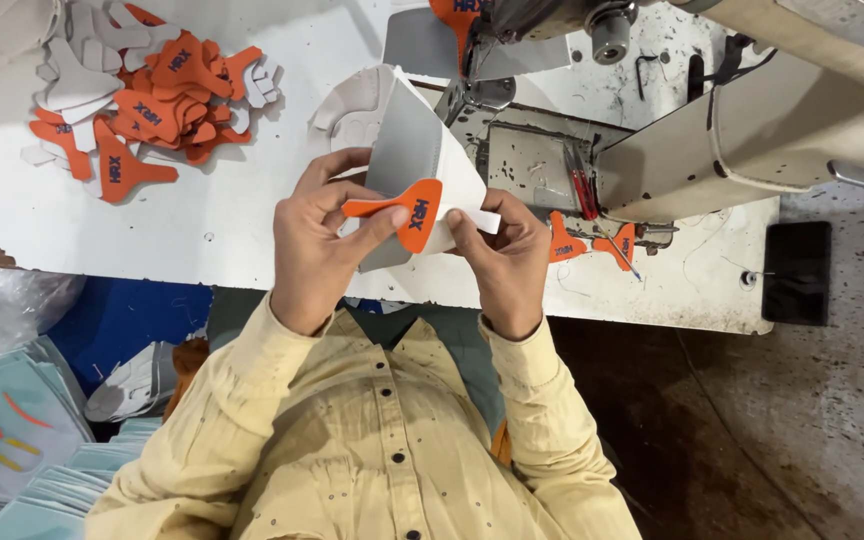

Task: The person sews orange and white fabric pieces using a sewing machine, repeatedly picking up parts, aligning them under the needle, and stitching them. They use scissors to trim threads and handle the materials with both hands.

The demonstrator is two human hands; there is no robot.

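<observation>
Both hands meet over the near edge of the table [202, 230], pinching the same small bundle. On the left side of the view, the hand [317, 245] curls its fingers and presses its thumb onto the narrow stem of an orange tab [407, 212], a flat, smooth, paddle-shaped cut piece with dark printed lettering on its rounded head. Opposite it, the other hand [507, 255] is closed too, thumb and fingertips clamped on the lower corner of a grey panel [412, 145], where a white strip juts out sideways. That panel is a stiff, matte sheet, bent into a cone-like fold that rises away from the hands; the tab lies against its lower front.

Which hand is the person's left cannot be told for sure, since the view shows the body upside down; taken by the sleeves, the picture-left hand is the right one.

At the far left of the table lies a heap [152, 105] of like orange tabs mixed with pale grey cut pieces, all thin and flat. A sewing machine [742, 120], cream-coloured with a scuffed metal bed, stands beside the hands. Two more orange pieces [564, 245] lie by its base. Pale blue-green panels [12, 430] are stacked below the table.
</observation>
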